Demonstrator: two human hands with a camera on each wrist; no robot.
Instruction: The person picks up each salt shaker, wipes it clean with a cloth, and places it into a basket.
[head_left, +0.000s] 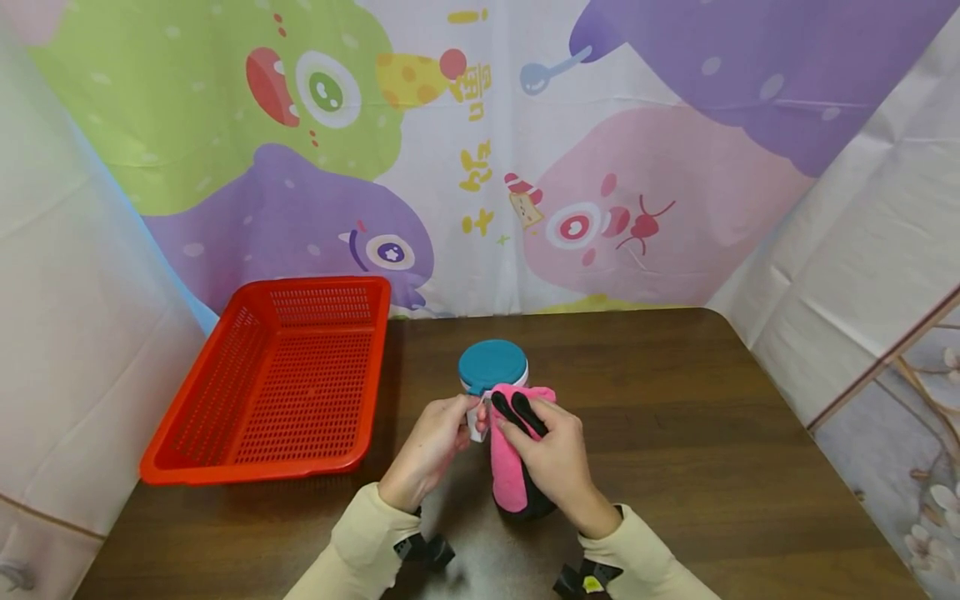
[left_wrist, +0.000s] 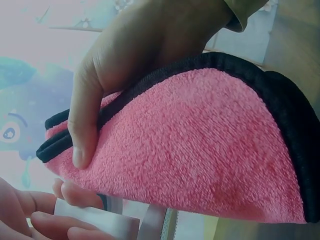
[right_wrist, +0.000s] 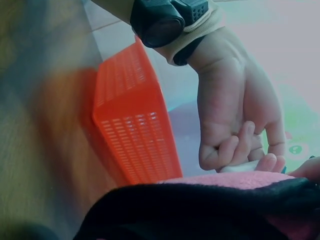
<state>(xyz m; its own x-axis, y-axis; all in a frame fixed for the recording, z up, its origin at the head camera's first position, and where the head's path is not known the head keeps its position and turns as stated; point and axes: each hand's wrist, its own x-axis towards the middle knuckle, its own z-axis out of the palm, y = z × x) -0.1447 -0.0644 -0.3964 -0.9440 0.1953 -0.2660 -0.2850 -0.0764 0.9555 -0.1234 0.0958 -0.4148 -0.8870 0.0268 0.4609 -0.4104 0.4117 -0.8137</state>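
Observation:
A cup with a round blue lid (head_left: 492,365) and a white handle (head_left: 477,423) stands on the table, its body largely behind the hands and cloth. My left hand (head_left: 427,446) grips the handle, with fingers curled round the white piece (left_wrist: 100,220) in the left wrist view. From the right, my right hand (head_left: 558,450) holds a folded pink cloth (head_left: 507,471) with black edging, thumb on its near side. The cloth hangs beside the handle, close to the left fingertips. In the right wrist view the cloth (right_wrist: 235,181) covers part of the left fingers.
A red plastic basket (head_left: 362,442) with perforated walls stands on the left of the brown wooden table (head_left: 660,417). Behind the table hangs a curtain (head_left: 480,275) with cartoon figures. Dark devices (head_left: 423,550) are strapped at both wrists.

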